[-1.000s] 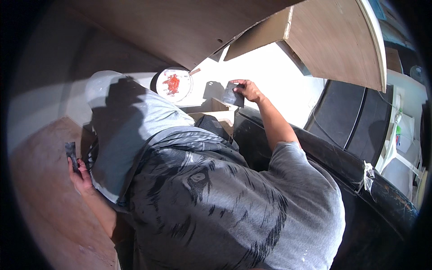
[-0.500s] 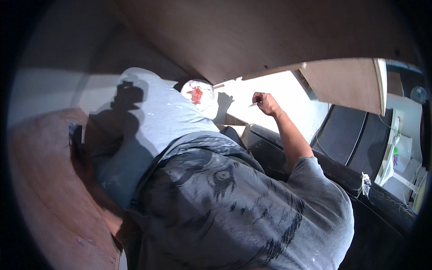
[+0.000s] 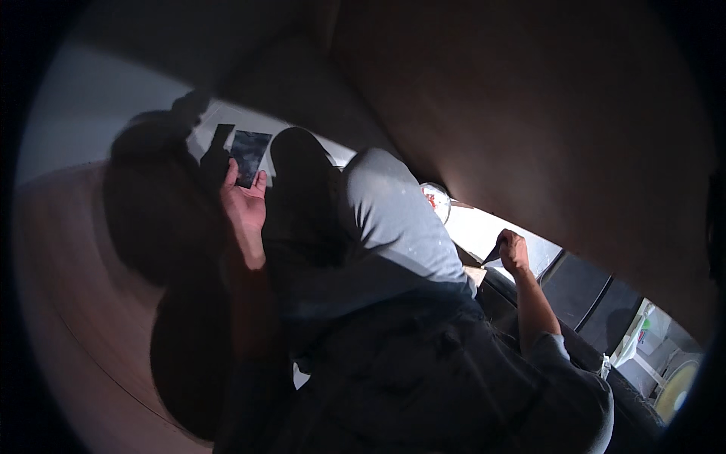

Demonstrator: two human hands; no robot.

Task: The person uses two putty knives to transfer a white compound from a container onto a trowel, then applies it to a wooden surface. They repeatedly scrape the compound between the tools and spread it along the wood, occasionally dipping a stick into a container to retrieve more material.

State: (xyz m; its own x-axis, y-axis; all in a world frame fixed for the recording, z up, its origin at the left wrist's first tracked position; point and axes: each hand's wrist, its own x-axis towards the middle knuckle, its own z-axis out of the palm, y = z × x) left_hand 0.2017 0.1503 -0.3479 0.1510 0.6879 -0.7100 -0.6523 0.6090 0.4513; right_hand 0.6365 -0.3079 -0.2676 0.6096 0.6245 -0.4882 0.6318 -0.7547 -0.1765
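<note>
My left hand (image 3: 246, 210), palm up, grips the lower end of a thin dark rectangular piece (image 3: 250, 153) with a smudged surface. Its exact kind I cannot make out. The fingers and thumb pinch it at its sides, near a pale wall panel. Further right, my right hand (image 3: 515, 251) is closed around a thin dark blade-like tool (image 3: 493, 253) that points down and to the left. It is over a bright white surface, beside a dark padded edge. Part of the tool is hidden in the fist.
Between my hands are my bent knees in grey trousers (image 3: 393, 219). Behind them stands a round white container (image 3: 436, 203) with red smears. A brown wooden panel (image 3: 529, 113) slants overhead; a curved brownish board (image 3: 68, 250) lies left. A yellow disc (image 3: 675, 390) is at lower right.
The view has turned leftward. My left hand has come up off the curved board into the light, with the dark piece facing up. My right hand remains closed, lower in the picture.
</note>
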